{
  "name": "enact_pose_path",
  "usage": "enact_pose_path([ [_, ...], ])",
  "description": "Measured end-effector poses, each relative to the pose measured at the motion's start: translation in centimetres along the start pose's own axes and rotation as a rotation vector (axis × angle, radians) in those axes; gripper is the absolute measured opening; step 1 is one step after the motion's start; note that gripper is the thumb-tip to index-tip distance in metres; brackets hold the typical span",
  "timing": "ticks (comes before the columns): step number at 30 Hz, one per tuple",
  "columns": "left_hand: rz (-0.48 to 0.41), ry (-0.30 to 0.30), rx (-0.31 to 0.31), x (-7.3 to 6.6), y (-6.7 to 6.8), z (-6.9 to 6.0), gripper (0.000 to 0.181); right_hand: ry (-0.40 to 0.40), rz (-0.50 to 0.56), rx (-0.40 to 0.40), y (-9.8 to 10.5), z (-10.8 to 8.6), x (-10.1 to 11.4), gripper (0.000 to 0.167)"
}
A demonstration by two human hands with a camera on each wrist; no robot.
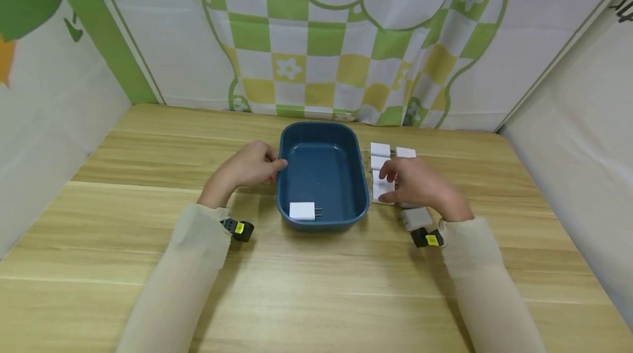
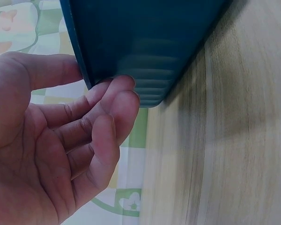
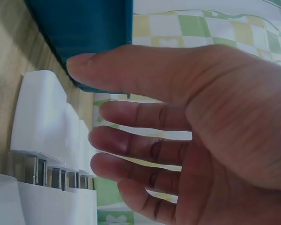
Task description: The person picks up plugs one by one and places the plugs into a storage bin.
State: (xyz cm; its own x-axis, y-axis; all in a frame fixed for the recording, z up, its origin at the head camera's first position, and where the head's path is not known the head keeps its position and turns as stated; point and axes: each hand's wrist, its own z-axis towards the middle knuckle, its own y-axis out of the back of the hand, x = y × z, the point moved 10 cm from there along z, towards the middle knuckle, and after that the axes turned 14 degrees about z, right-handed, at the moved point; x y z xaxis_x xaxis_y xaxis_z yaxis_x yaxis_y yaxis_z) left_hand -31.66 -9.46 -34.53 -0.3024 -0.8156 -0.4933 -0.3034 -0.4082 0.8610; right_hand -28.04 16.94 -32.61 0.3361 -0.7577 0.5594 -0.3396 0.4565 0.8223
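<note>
A blue plastic bin (image 1: 321, 177) stands on the wooden table, with one white plug charger (image 1: 302, 211) lying in its near left corner. My left hand (image 1: 253, 163) pinches the bin's left rim, thumb on the inside and fingers outside, as the left wrist view also shows. To the right of the bin, white plug chargers (image 1: 380, 149) lie in rows, their metal prongs showing in the right wrist view. Over these chargers hovers my right hand (image 1: 417, 181), thumb and fingers spread apart, nothing between them. The hand hides part of the rows.
A single charger (image 1: 416, 219) lies nearer to me, beside the right wrist's camera. Behind the table (image 1: 316, 298) hangs a green and yellow checked curtain (image 1: 326, 39). White cloth walls close off the left and right sides.
</note>
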Motion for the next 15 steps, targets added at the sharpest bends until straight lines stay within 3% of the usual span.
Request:
enact_pose_path([
  [15, -0.008, -0.003, 0.009, -0.1, -0.1, 0.0, 0.036, 0.021, -0.076, 0.026, -1.3, 0.7, -0.5, 0.036],
])
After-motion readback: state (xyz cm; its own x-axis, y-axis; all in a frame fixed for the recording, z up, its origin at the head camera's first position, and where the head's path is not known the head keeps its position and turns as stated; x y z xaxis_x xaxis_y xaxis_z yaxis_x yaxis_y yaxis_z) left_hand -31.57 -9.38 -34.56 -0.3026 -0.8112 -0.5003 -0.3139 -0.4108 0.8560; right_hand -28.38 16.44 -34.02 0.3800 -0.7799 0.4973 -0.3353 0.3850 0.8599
